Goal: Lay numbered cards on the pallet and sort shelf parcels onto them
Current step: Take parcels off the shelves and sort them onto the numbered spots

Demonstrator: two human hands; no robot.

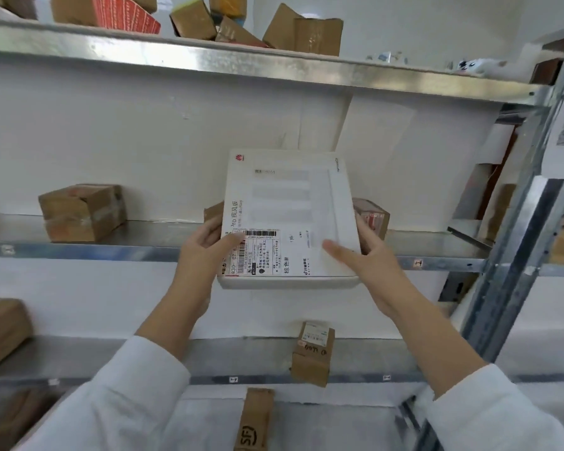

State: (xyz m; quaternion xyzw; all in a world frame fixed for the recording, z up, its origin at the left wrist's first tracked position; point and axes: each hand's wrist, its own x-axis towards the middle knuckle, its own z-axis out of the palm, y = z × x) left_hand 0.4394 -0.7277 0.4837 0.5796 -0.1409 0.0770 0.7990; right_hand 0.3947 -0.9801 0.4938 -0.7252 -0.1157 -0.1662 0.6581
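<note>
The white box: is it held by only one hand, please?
No, the left hand and the right hand each grip one side of the white box.

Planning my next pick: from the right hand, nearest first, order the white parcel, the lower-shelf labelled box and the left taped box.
From the right hand:
1. white parcel, in its grip.
2. labelled box, on the lower shelf, just below.
3. taped box, on the middle shelf, far left.
</note>
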